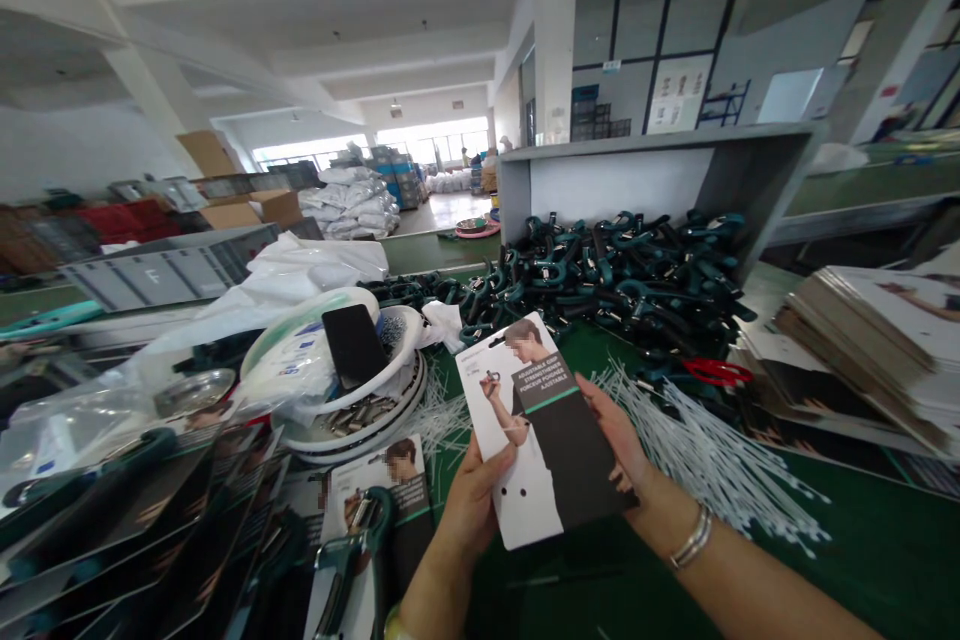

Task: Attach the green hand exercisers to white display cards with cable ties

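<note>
A printed backing card (pixel 577 450) for a grip strengthener is held up in front of me, its picture side facing me and two small holes low on it. My left hand (pixel 480 495) grips its lower left side with the thumb across the front. Around the right edge, my right hand (pixel 619 435) has its fingers partly hidden behind the card. White cable ties (pixel 720 460) lie fanned out beside my right hand. Left of my left hand, a dark green hand grip (pixel 360 550) rests on another backing card (pixel 412 510).
Behind the card, a grey bin (pixel 772 190) on its side spills many hand grips (pixel 615 270). Red-handled scissors (pixel 716 372) lie near stacked cards (pixel 862 350) at right. At left are bowls of metal parts (pixel 367 420), a phone (pixel 354 345) and carded grips (pixel 127 510).
</note>
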